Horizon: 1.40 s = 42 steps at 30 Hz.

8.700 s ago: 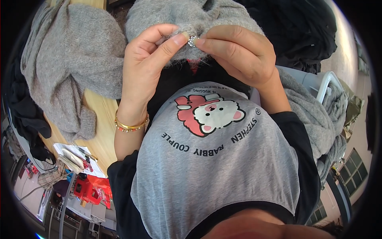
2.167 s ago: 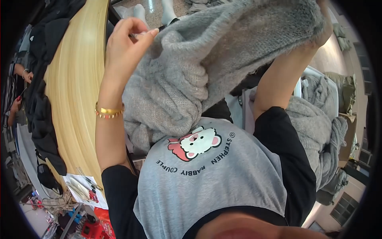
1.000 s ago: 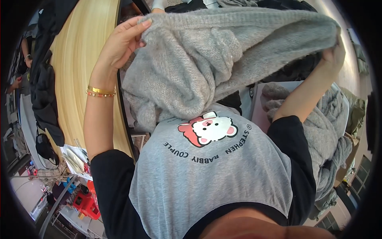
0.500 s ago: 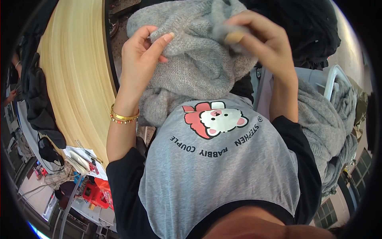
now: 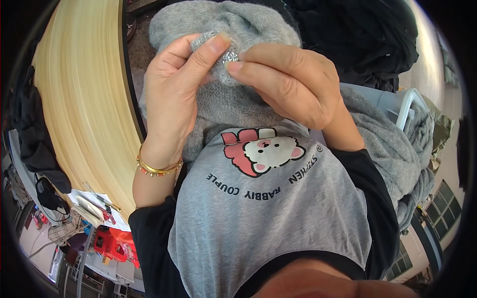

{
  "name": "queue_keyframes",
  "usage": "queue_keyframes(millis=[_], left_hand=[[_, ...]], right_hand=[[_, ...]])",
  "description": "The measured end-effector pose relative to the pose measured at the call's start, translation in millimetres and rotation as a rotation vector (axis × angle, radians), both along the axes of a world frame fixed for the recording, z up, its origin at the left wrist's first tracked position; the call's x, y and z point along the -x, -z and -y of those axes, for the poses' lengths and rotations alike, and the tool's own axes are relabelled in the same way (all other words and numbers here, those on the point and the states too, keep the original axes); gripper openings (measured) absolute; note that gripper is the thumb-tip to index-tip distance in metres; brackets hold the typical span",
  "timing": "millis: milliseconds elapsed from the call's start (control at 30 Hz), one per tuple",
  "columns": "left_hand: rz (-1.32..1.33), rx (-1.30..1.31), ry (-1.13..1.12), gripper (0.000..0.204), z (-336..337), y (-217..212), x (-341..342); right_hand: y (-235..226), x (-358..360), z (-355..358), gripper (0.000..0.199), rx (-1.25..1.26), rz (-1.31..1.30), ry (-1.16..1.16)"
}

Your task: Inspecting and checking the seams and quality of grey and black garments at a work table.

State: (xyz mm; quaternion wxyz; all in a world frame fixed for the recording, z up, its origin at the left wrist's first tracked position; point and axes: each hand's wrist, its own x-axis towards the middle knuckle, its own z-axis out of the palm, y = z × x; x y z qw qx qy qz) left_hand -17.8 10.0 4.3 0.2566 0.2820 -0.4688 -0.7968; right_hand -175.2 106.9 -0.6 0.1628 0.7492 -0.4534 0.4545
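A fuzzy grey knitted garment lies bunched in front of my chest. My left hand pinches a fold of the knit between thumb and fingers. At that fold sits a round, sparkling silver button. My right hand is closed, its thumb and forefinger tips gripping the button's edge. The fingers behind the fabric are hidden, so I cannot tell whether the button is passing through a hole.
A wood-grain tabletop runs along my left. Black fabric is heaped at the far right. More grey knitwear hangs over a light grey bin at my right. Papers and small tools lie at the table's near end.
My right hand has come leftward and down from the upper part of the garment to meet my left hand. The silver button now shows between them.
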Motion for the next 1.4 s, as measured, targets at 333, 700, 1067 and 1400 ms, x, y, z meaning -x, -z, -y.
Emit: queue_keyframes(millis=[333, 700, 1067, 1400], left_hand=[[-0.055, 0.043, -0.006, 0.02, 1, 7, -5], [-0.117, 0.094, 0.102, 0.026, 2, 1, -9], [-0.035, 0.426, -0.007, 0.027, 3, 17, -11], [0.106, 0.703, -0.03, 0.024, 11, 19, -14]], right_hand=[[-1, 5, 3, 0.03, -0.181, 0.078, 0.033], [-4, 8, 0, 0.028, -0.261, 0.146, 0.052], [-20, 21, 13, 0.029, -0.524, 0.271, -0.184], [-39, 29, 40, 0.043, -0.897, 0.524, -0.451]])
